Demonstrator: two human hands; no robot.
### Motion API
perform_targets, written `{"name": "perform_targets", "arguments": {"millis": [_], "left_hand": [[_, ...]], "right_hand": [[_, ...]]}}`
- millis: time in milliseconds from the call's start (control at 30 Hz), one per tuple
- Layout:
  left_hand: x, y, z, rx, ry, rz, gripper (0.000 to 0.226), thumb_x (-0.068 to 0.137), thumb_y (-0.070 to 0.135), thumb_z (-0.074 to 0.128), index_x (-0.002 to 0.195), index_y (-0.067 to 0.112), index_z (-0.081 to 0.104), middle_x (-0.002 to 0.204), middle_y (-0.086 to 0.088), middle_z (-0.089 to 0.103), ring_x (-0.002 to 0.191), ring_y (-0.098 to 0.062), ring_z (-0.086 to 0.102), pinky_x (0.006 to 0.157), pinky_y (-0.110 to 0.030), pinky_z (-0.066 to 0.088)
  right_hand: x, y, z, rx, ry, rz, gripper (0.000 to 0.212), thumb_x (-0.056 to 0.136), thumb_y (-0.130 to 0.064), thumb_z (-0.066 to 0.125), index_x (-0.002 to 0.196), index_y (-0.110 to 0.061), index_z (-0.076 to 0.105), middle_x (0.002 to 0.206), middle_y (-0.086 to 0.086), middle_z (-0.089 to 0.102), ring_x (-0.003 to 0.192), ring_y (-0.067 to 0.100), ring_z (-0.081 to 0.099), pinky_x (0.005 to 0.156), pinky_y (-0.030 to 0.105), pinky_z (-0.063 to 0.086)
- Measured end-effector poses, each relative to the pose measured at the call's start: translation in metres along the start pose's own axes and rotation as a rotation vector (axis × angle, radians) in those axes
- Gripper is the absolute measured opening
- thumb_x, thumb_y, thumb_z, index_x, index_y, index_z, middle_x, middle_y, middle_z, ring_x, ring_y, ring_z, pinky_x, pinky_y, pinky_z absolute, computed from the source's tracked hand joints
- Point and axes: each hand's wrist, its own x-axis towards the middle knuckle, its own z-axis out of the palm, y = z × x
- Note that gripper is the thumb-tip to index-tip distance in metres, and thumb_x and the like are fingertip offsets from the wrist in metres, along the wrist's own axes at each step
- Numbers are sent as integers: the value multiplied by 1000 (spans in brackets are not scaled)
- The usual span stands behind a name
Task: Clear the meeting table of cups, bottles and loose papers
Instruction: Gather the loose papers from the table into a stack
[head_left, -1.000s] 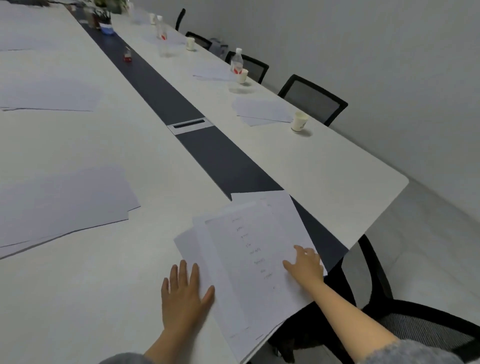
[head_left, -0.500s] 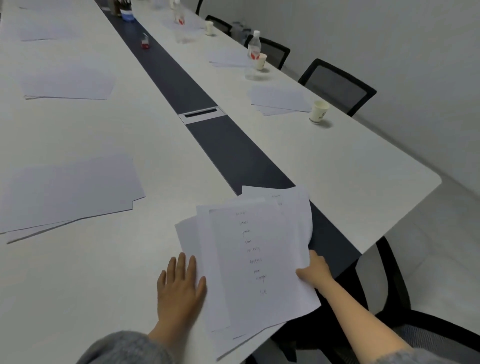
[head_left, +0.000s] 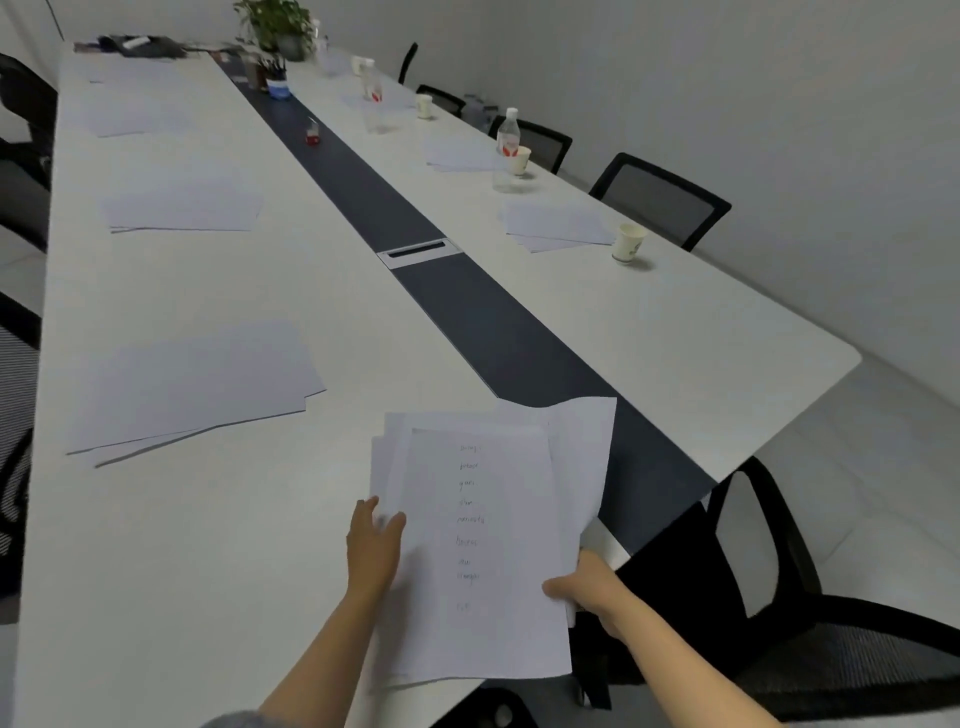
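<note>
At the near end of the meeting table (head_left: 208, 571), a fanned sheaf of papers (head_left: 483, 545) sits partly raised, with its far right corner curled upward. The sheets are badly squared, so a lift from one edge could let the lower ones slide out and spill over the table end toward the chair (head_left: 779, 597). The right hand (head_left: 587, 590) pinches the sheaf's lower right edge, thumb on top. The left hand (head_left: 371, 545) lies against the left edge with its thumb on the top sheet; whether its fingers reach underneath I cannot tell. Beyond, to the left, another loose pile (head_left: 192, 384) lies flat. Farther right, a paper cup (head_left: 628, 242) stands just beside more sheets (head_left: 556, 223), then a bottle (head_left: 508, 136) with a second cup (head_left: 519, 158), all still uncollected.
</note>
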Motion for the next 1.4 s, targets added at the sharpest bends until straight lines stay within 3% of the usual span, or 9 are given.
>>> {"name": "perform_targets", "arguments": {"millis": [133, 267, 400, 633, 700, 800, 1033, 1233, 1400], "left_hand": [[-7, 0, -16, -81, 50, -128, 54, 91, 10, 53, 141, 5, 33, 142, -16, 40, 128, -32, 41, 103, -39, 34], [-17, -12, -29, 12, 113, -124, 58, 85, -4, 52, 139, 9, 37, 139, -21, 44, 128, -32, 43, 101, -40, 37], [-36, -19, -19, 54, 47, -129, 62, 84, -7, 52, 141, 9, 34, 140, -20, 42, 126, -35, 44, 103, -43, 38], [-41, -14, -4, -151, -63, -311, 62, 79, -4, 64, 135, 2, 36, 129, -21, 50, 115, -41, 50, 96, -48, 43], [-45, -15, 1, -66, -109, -322, 51, 79, -1, 65, 126, -2, 45, 122, -20, 55, 107, -39, 54, 90, -43, 47], [-50, -21, 1, 12, -93, -328, 37, 81, -3, 59, 116, -1, 49, 112, -19, 57, 95, -34, 54, 81, -37, 46], [-59, -31, -2, 466, -5, -30, 16, 86, 18, 58, 99, 10, 54, 108, -13, 59, 94, -28, 56, 76, -32, 47], [-58, -12, -7, -178, -108, -279, 41, 87, 11, 61, 123, 6, 41, 112, -11, 49, 104, -32, 48, 91, -45, 42], [-66, -21, -2, -86, -211, -269, 33, 86, -5, 53, 113, 10, 41, 95, -6, 51, 99, -30, 46, 83, -39, 38]], "right_hand": [[6, 12, 0, 8, 99, 23, 52, 85, -25, 65, 130, -10, 44, 119, 5, 60, 105, 22, 58, 80, 32, 51], [7, 21, -3, 55, 417, -97, 55, 90, -17, 56, 139, -8, 34, 131, 10, 52, 116, 28, 52, 95, 33, 44], [3, 27, 7, 160, 340, -112, 37, 90, 0, 40, 125, -8, 51, 113, 8, 61, 96, 23, 57, 80, 29, 49], [-8, 30, 15, 179, 205, -91, 23, 90, 0, 42, 94, -12, 61, 86, 3, 63, 78, 17, 57, 62, 22, 48], [-11, 30, 21, 206, 184, -90, 22, 94, -6, 41, 104, -8, 61, 98, 7, 64, 88, 21, 58, 71, 25, 50], [-13, 27, 30, 124, 241, -87, 47, 100, -28, 36, 139, -3, 35, 137, 12, 46, 126, 28, 45, 105, 35, 37], [-16, 36, 35, -240, 273, -57, 47, 93, -32, 46, 133, -14, 29, 129, 10, 51, 107, 26, 55, 83, 32, 48], [-19, 45, 42, 263, 236, -89, 55, 81, 5, 53, 129, -11, 32, 121, 7, 53, 103, 21, 52, 85, 30, 45], [-20, 36, 26, 494, 71, 45, 39, 88, -6, 58, 125, -3, 48, 120, 15, 61, 108, 30, 58, 91, 38, 50]]}}
